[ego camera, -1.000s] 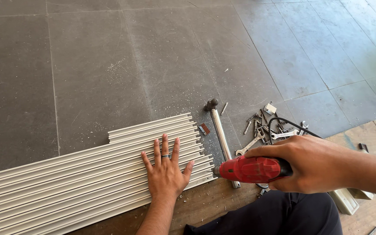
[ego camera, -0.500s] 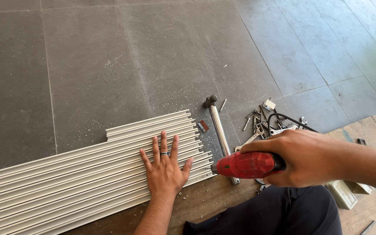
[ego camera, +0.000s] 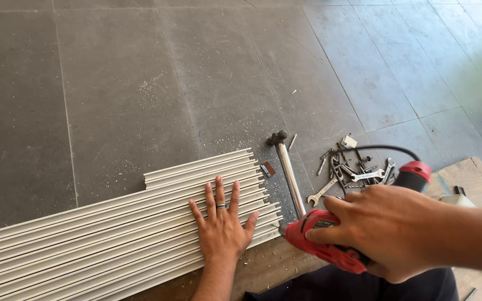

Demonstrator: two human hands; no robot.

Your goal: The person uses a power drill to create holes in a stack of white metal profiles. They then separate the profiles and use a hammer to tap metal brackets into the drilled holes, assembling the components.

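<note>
The red power drill (ego camera: pixel 324 242), probably weighty and best held round its body, is clasped in the right hand (ego camera: pixel 383 231) at the ends of stiff, slippery-looking metal strips (ego camera: pixel 112 245) on the floor (ego camera: pixel 140 72), pinned flat by the left hand (ego camera: pixel 222 226).

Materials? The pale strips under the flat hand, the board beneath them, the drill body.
Strips: likely aluminium or coated metal, pale matte, straight ribbed profiles; plastic not ruled out. Board: wood or plywood, brown with visible grain. Drill: red moulded plastic housing, slightly glossy.
</note>
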